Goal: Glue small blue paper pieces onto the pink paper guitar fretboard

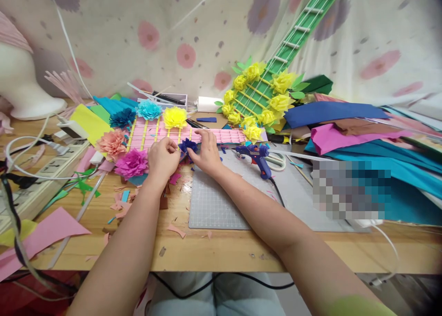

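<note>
A pink paper guitar (221, 136) with yellow strips across it lies on the table. At its lower edge sits a dark blue paper flower (188, 146) between my hands. My left hand (164, 158) is closed, its curled fingertips pinching at the flower's left edge. My right hand (206, 154) has its fingers apart, reaching over the guitar, with the thumb against the flower's right side. Around the guitar body are a magenta flower (132, 164), a salmon flower (112, 144), a teal flower (122, 117), a light blue flower (148, 109) and a yellow flower (175, 117).
A blue glue gun (257, 158) lies on the grey cutting mat (221, 201), its cord running toward me. Behind leans a green guitar (290, 44) with yellow flowers. Coloured paper (345, 113) is piled right; a power strip (44, 169) and cables lie left. Paper scraps (176, 230) litter the table.
</note>
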{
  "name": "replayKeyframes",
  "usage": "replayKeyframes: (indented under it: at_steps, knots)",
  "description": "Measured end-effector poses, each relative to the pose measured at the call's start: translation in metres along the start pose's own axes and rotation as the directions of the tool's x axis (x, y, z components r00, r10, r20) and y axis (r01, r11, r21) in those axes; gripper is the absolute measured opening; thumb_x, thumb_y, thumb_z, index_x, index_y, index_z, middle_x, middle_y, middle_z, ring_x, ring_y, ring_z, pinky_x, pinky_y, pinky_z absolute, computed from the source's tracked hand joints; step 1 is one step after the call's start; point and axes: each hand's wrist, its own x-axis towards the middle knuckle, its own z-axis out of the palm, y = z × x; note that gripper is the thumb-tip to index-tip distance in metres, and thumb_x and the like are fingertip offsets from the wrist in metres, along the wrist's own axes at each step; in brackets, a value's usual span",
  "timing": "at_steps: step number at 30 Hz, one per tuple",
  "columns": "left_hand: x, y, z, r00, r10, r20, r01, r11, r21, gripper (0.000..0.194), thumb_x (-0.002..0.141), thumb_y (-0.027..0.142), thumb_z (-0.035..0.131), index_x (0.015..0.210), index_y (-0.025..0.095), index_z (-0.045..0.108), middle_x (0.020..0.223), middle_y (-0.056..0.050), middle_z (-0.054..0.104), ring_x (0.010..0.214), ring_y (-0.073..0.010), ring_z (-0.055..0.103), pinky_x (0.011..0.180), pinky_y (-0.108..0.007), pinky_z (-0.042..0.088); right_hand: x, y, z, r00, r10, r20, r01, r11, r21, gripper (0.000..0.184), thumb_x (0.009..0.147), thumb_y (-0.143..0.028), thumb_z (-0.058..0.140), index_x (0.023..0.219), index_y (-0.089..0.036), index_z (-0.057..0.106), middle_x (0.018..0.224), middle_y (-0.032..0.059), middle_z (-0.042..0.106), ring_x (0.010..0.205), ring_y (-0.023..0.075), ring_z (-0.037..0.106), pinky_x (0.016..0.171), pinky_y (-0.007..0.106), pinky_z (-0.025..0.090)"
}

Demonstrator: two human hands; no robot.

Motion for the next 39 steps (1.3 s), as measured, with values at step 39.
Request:
replayKeyframes:
  at_steps: [39]
  knots:
    - [-0.001,0.009,-0.001,0.998,-0.036,0.050,0.030,0.994,0.107,0.026,0.084,0.037,0.038,0.092,0.020,0.055,0.093,-0.009,0.070,0.101,-0.0260,0.060,0.090,-0.039,0.040,-0.001,0.000,-0.005,1.000,-0.006,-0.019,0.007,0.999,0.050,0.044,0.074,-0.027,0.057,0.115,-0.016,0.045,0.118,0.0146,0.047,0.115,0.0264,0.041,0.101,0.043,0.036]
